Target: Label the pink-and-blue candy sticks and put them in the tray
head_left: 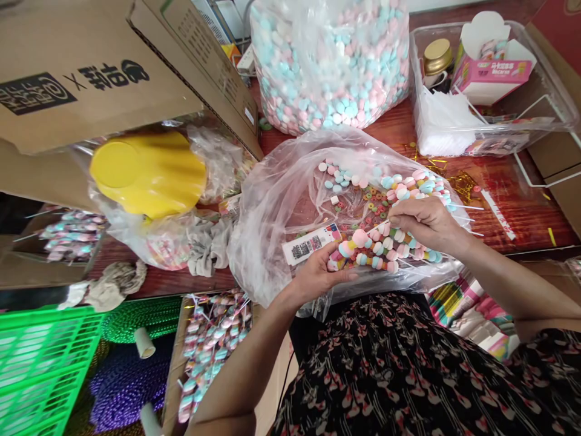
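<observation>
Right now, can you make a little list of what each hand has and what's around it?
left hand: holding a candy stick
right hand: pinching a thin stick
under the hands: clear plastic bag with candy sticks and loose candies
nearby: big bag of pink and blue candies, yellow tub, green crate
</observation>
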`<move>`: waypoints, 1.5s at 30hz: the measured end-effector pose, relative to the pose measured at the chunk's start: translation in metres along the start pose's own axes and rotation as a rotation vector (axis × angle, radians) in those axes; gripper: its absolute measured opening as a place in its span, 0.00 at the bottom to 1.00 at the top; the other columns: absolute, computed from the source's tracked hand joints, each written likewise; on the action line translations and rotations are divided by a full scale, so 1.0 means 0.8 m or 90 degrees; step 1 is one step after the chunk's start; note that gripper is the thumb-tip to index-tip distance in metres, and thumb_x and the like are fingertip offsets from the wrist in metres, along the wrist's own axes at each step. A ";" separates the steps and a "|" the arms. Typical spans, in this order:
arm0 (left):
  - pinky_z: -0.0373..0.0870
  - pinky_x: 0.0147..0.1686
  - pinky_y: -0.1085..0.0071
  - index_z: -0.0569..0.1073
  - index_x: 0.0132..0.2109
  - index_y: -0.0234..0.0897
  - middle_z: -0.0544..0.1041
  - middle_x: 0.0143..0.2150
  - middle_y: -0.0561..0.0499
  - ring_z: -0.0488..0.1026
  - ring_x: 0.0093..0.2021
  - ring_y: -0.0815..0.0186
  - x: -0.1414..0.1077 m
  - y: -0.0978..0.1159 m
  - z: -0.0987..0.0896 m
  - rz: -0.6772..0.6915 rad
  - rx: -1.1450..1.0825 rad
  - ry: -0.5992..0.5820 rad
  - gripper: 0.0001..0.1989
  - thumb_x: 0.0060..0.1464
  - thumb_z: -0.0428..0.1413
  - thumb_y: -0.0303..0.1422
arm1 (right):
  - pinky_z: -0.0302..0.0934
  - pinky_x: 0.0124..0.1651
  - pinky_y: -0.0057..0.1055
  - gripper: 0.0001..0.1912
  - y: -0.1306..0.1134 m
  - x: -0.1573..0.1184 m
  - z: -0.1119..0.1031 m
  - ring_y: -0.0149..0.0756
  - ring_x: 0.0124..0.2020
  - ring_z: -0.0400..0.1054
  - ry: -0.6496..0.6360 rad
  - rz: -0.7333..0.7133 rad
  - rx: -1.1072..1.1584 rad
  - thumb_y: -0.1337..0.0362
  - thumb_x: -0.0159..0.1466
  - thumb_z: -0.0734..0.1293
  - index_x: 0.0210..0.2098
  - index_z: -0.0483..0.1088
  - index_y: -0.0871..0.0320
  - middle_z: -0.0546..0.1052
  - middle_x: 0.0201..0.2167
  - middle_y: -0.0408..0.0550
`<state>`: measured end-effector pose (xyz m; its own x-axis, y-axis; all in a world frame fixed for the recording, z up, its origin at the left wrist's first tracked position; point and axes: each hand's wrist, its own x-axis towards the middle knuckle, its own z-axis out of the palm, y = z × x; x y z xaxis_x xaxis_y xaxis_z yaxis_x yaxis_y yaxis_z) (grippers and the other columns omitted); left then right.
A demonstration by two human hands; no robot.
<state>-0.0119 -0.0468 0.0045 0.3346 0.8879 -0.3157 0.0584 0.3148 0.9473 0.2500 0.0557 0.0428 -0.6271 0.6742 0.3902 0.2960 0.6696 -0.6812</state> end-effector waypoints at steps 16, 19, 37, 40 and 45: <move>0.68 0.45 0.62 0.74 0.51 0.38 0.77 0.42 0.45 0.73 0.43 0.56 0.010 0.013 -0.022 0.028 0.659 0.009 0.17 0.61 0.55 0.43 | 0.44 0.30 0.31 0.10 -0.001 -0.016 0.030 0.31 0.28 0.62 -0.048 -0.173 -0.351 0.72 0.65 0.59 0.36 0.73 0.59 0.74 0.27 0.45; 0.68 0.41 0.65 0.72 0.51 0.37 0.78 0.40 0.47 0.74 0.40 0.58 0.012 0.007 -0.021 0.056 0.611 0.048 0.20 0.61 0.55 0.47 | 0.49 0.30 0.30 0.10 -0.002 -0.023 0.036 0.31 0.28 0.64 0.013 -0.151 -0.296 0.70 0.67 0.59 0.38 0.72 0.59 0.75 0.28 0.45; 0.61 0.32 0.71 0.71 0.40 0.39 0.77 0.32 0.53 0.72 0.31 0.63 0.015 -0.015 -0.007 0.062 0.571 0.098 0.16 0.51 0.63 0.44 | 0.47 0.30 0.31 0.09 -0.010 -0.038 0.065 0.30 0.27 0.62 -0.018 -0.128 -0.227 0.71 0.66 0.59 0.35 0.71 0.58 0.72 0.26 0.43; 0.62 0.35 0.70 0.70 0.45 0.40 0.78 0.37 0.51 0.72 0.35 0.62 0.012 -0.010 -0.011 0.082 0.597 0.157 0.18 0.51 0.63 0.43 | 0.49 0.29 0.29 0.08 -0.007 -0.038 0.064 0.29 0.26 0.63 0.025 -0.090 -0.156 0.71 0.67 0.60 0.36 0.71 0.59 0.72 0.25 0.43; 0.55 0.29 0.73 0.68 0.29 0.38 0.69 0.25 0.56 0.64 0.27 0.68 0.009 -0.011 -0.026 0.031 0.570 0.175 0.14 0.48 0.63 0.41 | 0.50 0.31 0.30 0.09 -0.011 -0.041 0.061 0.31 0.28 0.63 0.014 -0.198 -0.193 0.72 0.65 0.60 0.38 0.71 0.58 0.73 0.26 0.44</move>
<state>-0.0297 -0.0362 -0.0073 0.1282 0.9774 -0.1683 0.7904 0.0018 0.6126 0.2327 0.0125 0.0058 -0.7049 0.4299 0.5642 0.2958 0.9011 -0.3170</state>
